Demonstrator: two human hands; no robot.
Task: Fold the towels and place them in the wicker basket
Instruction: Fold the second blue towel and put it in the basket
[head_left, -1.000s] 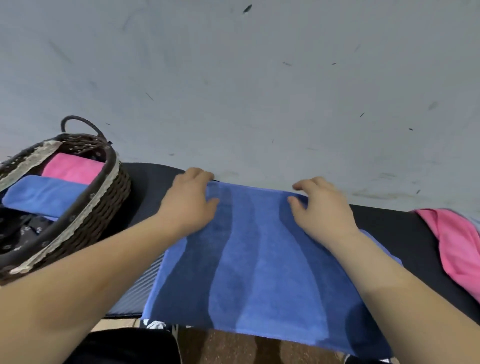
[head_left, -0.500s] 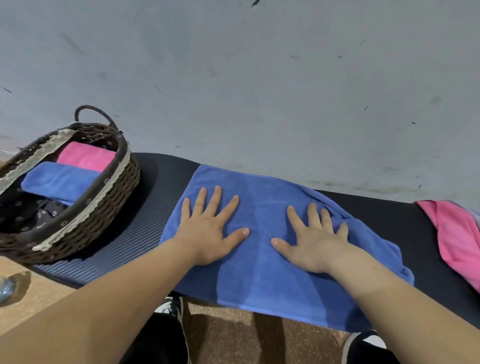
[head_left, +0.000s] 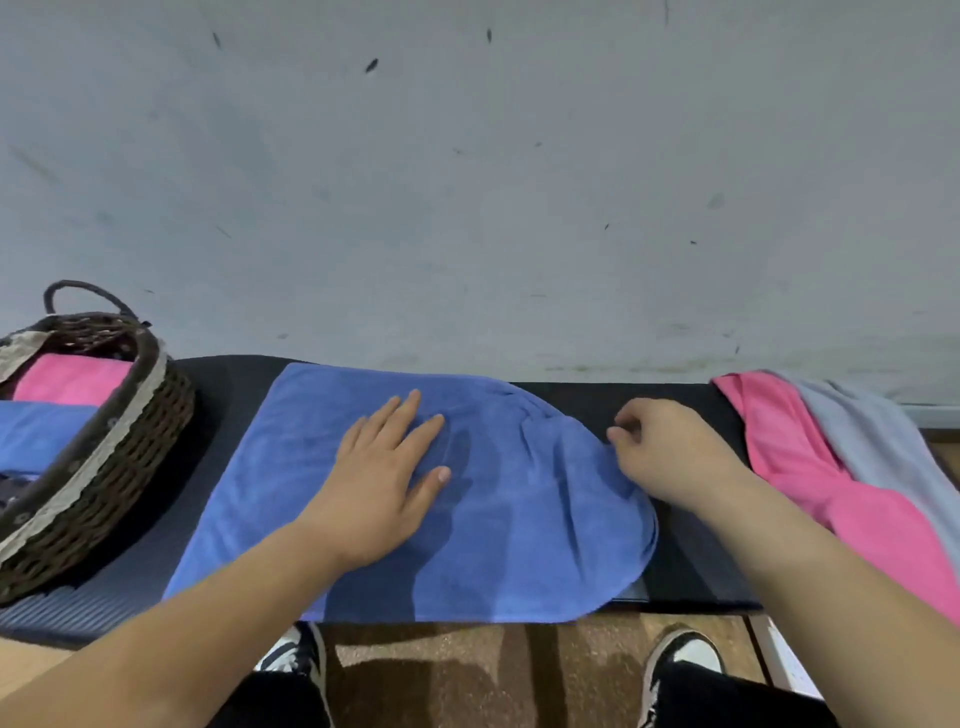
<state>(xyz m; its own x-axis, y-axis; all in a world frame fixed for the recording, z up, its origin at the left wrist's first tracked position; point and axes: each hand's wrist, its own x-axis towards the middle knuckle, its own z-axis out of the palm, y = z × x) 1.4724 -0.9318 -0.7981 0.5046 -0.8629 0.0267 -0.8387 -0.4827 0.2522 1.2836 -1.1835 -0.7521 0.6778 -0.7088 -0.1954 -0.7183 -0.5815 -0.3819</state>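
Observation:
A blue towel lies folded once on the black mat, its near edge hanging over the front. My left hand rests flat on its middle with fingers spread. My right hand pinches the towel's right edge with curled fingers. The wicker basket stands at the left end of the mat and holds a folded pink towel and a folded blue towel.
A pink towel and a grey towel lie loose at the mat's right end. A pale wall rises right behind the mat. My two shoes stand on the brown floor below the front edge.
My right hand has slid from flat on the towel to its right edge and closed on it. My left hand has stayed flat near the middle. The view has shifted to the right.

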